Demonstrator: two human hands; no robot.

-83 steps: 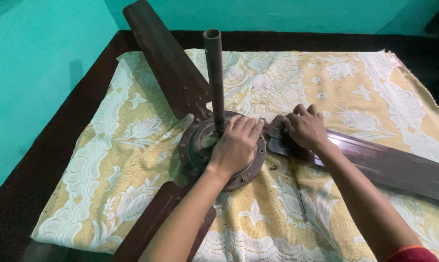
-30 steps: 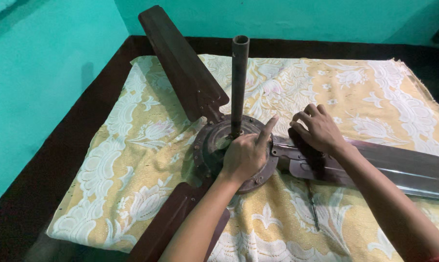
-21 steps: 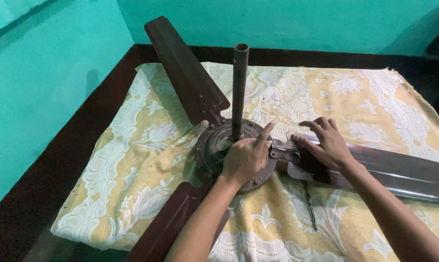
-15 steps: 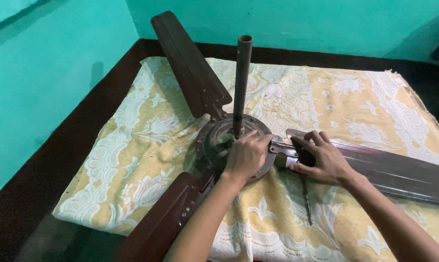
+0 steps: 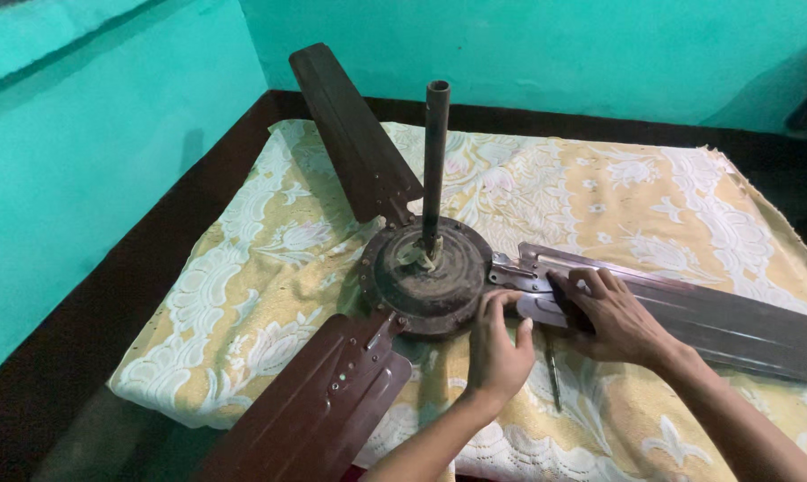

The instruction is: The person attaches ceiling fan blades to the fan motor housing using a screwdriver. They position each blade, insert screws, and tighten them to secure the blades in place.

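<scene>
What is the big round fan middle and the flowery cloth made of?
The round fan hub looks like metal: dark, dull, grimy, with bolts around its rim. The flowery cloth looks like woven fabric, yellow and white, soft and wrinkled with a frayed edge.

We find open cloth [image 5: 617, 192] beyond the motor hub [image 5: 428, 277], between the upright rod [image 5: 435, 152] and the right blade [image 5: 689, 312]. Three blades fence the hub; a screwdriver [image 5: 553, 379] lies near our hands.

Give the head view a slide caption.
Both hands, left and right, rest where a brown metal blade meets a rusty round fan motor.
</scene>
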